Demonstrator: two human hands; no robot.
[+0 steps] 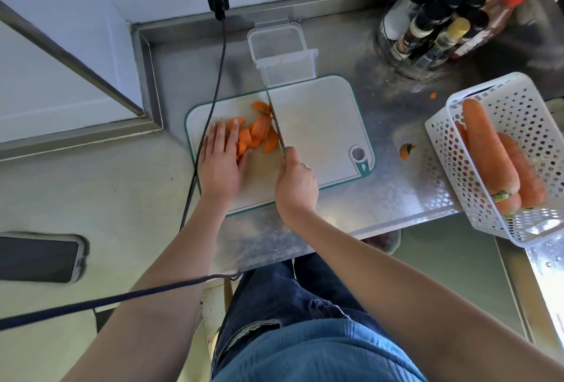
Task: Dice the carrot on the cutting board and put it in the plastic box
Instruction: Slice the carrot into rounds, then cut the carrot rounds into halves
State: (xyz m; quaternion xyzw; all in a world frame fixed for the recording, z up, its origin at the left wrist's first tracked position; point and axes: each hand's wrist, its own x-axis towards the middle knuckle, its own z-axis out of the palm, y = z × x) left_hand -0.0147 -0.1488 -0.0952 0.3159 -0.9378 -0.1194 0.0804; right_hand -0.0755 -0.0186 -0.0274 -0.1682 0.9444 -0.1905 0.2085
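The white, teal-edged plastic cutting board (317,125) looks matt. It lies on a shiny, dimpled steel counter (396,192). Beyond it stands a clear, glossy plastic box (283,52).

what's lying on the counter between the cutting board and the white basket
In the head view, a cut-off carrot top lies on the steel between the board and the basket.

I am seeing my left hand (221,157) resting flat on the carrot pieces (255,133) on the cutting board (320,125), while my right hand (296,181) is gripping the knife (276,120) beside them; the plastic box (282,52) is sitting behind.
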